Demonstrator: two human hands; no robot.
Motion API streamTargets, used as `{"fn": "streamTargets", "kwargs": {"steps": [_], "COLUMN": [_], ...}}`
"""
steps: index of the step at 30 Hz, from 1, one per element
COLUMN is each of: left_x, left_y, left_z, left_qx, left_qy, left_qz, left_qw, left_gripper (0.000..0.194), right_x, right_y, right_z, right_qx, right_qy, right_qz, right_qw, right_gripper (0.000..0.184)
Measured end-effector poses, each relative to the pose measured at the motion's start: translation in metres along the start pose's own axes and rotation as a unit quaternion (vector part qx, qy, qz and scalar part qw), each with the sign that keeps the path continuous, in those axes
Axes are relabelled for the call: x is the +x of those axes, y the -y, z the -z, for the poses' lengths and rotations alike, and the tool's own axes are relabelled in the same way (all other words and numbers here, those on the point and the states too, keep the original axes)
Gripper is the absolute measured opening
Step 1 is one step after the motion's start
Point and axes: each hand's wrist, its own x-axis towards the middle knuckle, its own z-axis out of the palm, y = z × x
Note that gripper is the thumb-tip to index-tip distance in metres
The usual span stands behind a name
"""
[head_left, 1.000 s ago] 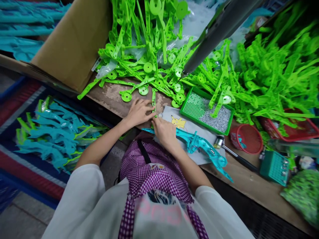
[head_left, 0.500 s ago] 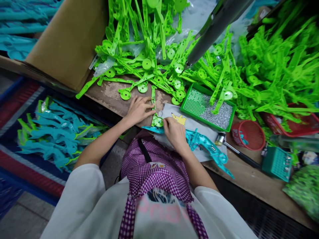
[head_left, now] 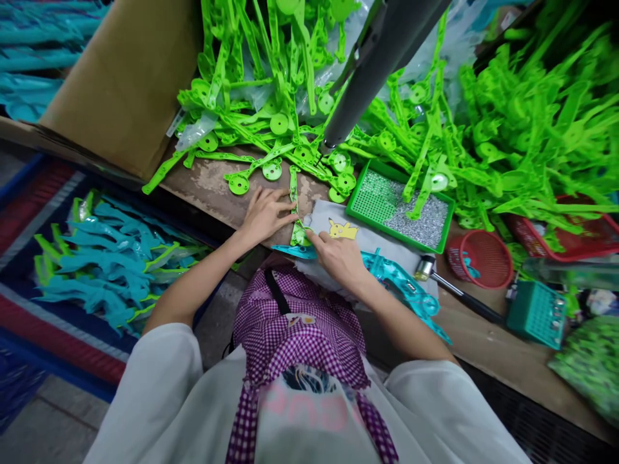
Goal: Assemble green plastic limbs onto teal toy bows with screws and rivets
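Note:
A long bright green plastic arm (head_left: pixel 293 182) with a round end lies before me on the bench, its lower end over a teal plastic part (head_left: pixel 403 280). My left hand (head_left: pixel 269 214) rests beside the green arm with its fingers spread, their tips touching its edge. My right hand (head_left: pixel 338 258) has its index finger stretched onto the round end. Its other fingers curl under, and whether they hold anything is hidden. The teal part runs under my right wrist. A grey cloth (head_left: pixel 323 214) with a yellow cartoon figure lies under the work.
Green arms (head_left: pixel 279 124) are heaped behind. A dark powered screwdriver (head_left: pixel 360 77) hangs over them. On the right are a green tray of small metal pieces (head_left: pixel 418 219), a hammer (head_left: pixel 461 293), a red basket (head_left: pixel 483 258) and a teal box (head_left: pixel 534 316). A crate with assembled parts (head_left: pixel 113 258) stands left.
My right index finger has straightened onto the green arm's round end, where the fingers were curled close together before. The view has shifted slightly. The hanging screwdriver's tip has swung left and down.

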Motion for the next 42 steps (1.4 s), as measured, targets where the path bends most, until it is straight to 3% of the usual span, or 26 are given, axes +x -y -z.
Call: {"fn": "streamTargets", "kwargs": {"steps": [4,15,21,27,32,35,38,42], "left_x": [0.000,0.002,0.003,0.000,0.000,0.006,0.016,0.026], "left_y": [-0.003,-0.003,-0.003,-0.007,-0.018,-0.022,-0.023,-0.026], "left_z": [0.001,-0.003,-0.001,-0.002,-0.003,0.001,0.005,0.009], "left_qx": [-0.004,-0.004,0.000,0.013,0.043,0.055,0.043,0.040], "left_qy": [0.007,0.000,0.008,0.011,-0.005,0.098,0.241,0.310], "left_qz": [0.008,0.002,0.009,0.005,-0.018,-0.151,-0.295,-0.347], "left_qw": [1.000,1.000,1.000,1.000,0.999,0.982,0.924,0.884], "left_gripper": [0.030,0.028,0.032,0.037,0.039,0.042,0.053,0.054], "right_x": [-0.007,-0.035,-0.036,-0.038,-0.038,-0.036,-0.034,-0.033], "right_y": [-0.004,-0.014,-0.018,-0.036,-0.042,-0.039,-0.038,-0.043], "right_z": [-0.011,-0.037,-0.030,-0.036,-0.040,-0.035,-0.030,-0.030], "right_qx": [-0.006,0.051,0.063,0.073,0.080,0.071,0.075,0.120], "right_qy": [0.017,-0.036,-0.006,-0.052,-0.047,-0.039,-0.035,-0.051], "right_qz": [-0.003,-0.014,-0.006,0.033,0.022,0.013,0.009,0.020], "right_qw": [1.000,0.998,0.998,0.995,0.995,0.997,0.997,0.991], "right_gripper": [0.058,0.050,0.051,0.048,0.049,0.047,0.046,0.044]}}
